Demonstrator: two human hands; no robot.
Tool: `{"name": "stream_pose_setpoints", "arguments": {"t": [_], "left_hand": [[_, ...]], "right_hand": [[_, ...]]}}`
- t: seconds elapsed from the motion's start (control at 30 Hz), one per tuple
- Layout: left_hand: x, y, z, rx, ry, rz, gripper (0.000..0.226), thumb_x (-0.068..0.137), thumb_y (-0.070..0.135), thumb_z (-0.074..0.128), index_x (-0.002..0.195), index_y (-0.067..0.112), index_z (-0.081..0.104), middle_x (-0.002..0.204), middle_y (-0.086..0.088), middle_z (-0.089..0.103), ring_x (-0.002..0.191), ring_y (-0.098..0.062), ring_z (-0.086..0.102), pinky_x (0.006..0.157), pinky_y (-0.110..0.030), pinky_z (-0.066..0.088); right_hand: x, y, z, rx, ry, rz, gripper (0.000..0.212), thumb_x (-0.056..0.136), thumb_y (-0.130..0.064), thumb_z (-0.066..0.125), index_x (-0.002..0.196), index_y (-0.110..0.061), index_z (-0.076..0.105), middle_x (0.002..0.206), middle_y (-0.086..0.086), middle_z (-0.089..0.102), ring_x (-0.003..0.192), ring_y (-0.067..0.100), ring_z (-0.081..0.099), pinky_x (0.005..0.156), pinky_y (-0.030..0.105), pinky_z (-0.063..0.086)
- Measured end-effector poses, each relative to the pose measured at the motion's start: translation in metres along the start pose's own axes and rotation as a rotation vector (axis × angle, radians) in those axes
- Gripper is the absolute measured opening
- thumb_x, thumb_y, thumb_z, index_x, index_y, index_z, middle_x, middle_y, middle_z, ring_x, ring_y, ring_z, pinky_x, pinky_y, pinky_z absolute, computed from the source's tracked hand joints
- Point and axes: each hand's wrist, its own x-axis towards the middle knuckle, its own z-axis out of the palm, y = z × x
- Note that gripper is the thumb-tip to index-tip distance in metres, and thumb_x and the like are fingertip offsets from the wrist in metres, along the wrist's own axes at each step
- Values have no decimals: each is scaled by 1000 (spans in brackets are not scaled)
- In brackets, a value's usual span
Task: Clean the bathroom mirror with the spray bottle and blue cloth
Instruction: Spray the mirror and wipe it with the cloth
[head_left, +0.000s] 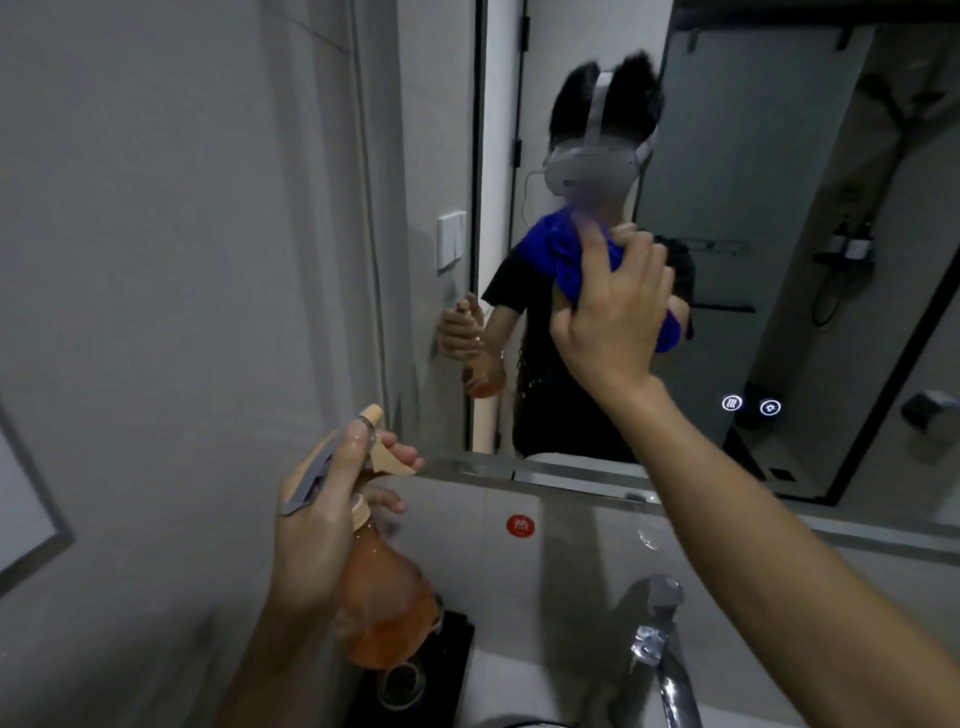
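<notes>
The raised right hand (613, 306) is pressing a bunched blue cloth (571, 260) against the wall-mounted bathroom mirror (779, 208), leaving the glass to its right lying open. Low on that side, two small glowing round touch icons (750, 405) are sitting in the way. At lower left, the left hand (322, 519) is holding up an amber plastic spray bottle (384, 597) beside the grey tiled side wall (182, 260). Below, a chrome tap (660, 639) is jutting up between the forearms.
</notes>
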Motion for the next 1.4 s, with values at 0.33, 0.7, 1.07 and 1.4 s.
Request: {"name": "stream_pose_setpoints", "arguments": {"t": [0.33, 0.7, 1.07, 1.4], "left_hand": [[6, 9, -14, 28, -91, 31, 55, 94, 49, 57, 118, 1, 67, 91, -19, 75, 91, -37, 73, 56, -32, 58], [9, 4, -9, 18, -72, 38, 40, 90, 56, 61, 103, 20, 76, 90, -16, 75, 91, -37, 73, 57, -33, 58], [12, 1, -16, 32, -78, 15, 53, 91, 55, 61, 114, 9, 71, 94, -18, 76, 92, -36, 74, 57, -33, 60], [16, -9, -30, 62, -82, -6, 48, 91, 60, 61, 101, 15, 76, 93, -18, 76, 93, -37, 75, 54, -31, 58]], "right_hand": [[-192, -10, 46, -105, -492, -617, 64, 76, -26, 76, 136, -20, 53, 104, 12, 59, 88, 31, 53, 77, 45, 46], [23, 0, -10, -69, -25, -148, 57, 80, -13, 56, 137, -16, 52, 114, 21, 53, 99, 38, 50, 79, 43, 37], [-122, -29, 39, -74, -345, -598, 52, 87, -19, 57, 138, -14, 53, 111, 18, 60, 98, 38, 58, 87, 51, 46], [-111, 30, 20, -97, -246, -527, 56, 86, -16, 58, 141, -16, 49, 103, 17, 53, 89, 33, 47, 76, 45, 38]]}}
